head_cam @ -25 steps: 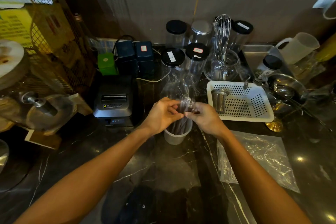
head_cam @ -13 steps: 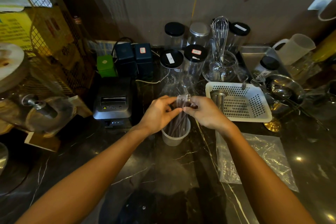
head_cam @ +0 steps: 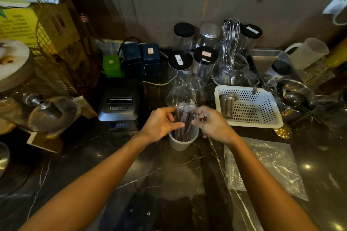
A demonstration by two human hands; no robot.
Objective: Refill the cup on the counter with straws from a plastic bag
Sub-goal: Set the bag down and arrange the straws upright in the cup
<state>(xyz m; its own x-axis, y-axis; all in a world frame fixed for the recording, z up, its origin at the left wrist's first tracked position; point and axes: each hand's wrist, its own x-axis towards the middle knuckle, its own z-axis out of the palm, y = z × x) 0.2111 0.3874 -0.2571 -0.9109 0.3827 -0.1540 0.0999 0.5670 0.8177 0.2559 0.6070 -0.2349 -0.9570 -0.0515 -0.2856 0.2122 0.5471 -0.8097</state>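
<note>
Basically, cup (head_cam: pixel 183 139) sits at counter (head_cam: pixel 159 174) centre, bag (head_cam: pixel 266 165) flat at 4 o'clock; left hand (head_cam: pixel 159 124) and right hand (head_cam: pixel 212 124) both pinch straws (head_cam: pixel 183 124) standing in it; steady the bundle upright, release gently so nothing tips out.

Two bare forearms, entering from the lower left and lower right of the frame, meeting near the centre. No sleeves, both uncovered from the bottom edge up to the wrists. Left hand (head_cam: pixel 160 124) and right hand (head_cam: pixel 213 124) ungloved. No rings, watch or bands visible. Fingernails short, plain.
</note>
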